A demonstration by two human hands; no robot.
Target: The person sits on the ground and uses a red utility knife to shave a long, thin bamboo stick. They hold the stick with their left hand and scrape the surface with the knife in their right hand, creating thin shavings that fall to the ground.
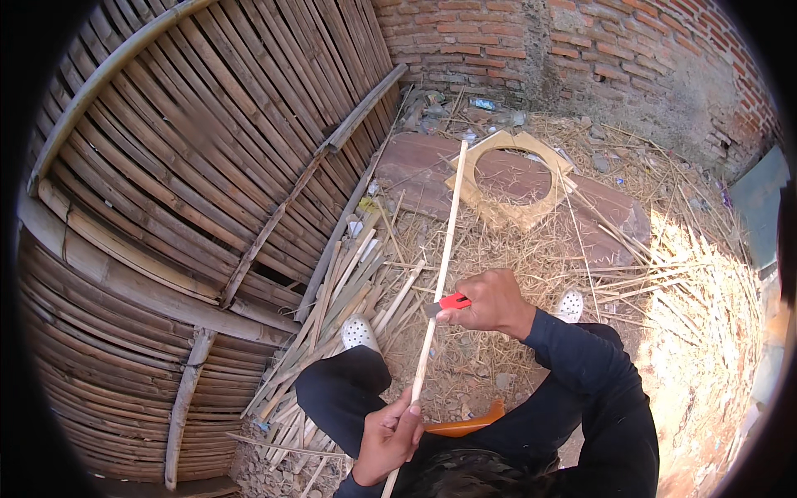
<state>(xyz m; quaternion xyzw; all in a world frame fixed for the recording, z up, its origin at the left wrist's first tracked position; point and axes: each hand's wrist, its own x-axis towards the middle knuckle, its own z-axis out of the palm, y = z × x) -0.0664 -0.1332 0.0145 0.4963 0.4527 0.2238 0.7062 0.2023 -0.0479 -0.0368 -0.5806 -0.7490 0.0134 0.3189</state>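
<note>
A long pale bamboo strip [451,217] slants up and away across the middle of the view. My left hand [388,438] is closed round its near part, the thumb lying along it. In my closed right hand [491,300] is a red-handled utility knife [455,302]. Its grey blade lies against the strip about midway along, crossing it. The strip's near end runs out of view at the lower edge.
Split bamboo strips [332,303] lie heaped at left beside a slatted bamboo wall [207,158]. Ahead, a board with a round hole [466,184] rests on a brown plank [407,170]. Shavings [548,266] cover the ground before a brick wall [465,41]. White clogs [359,333] are on my feet.
</note>
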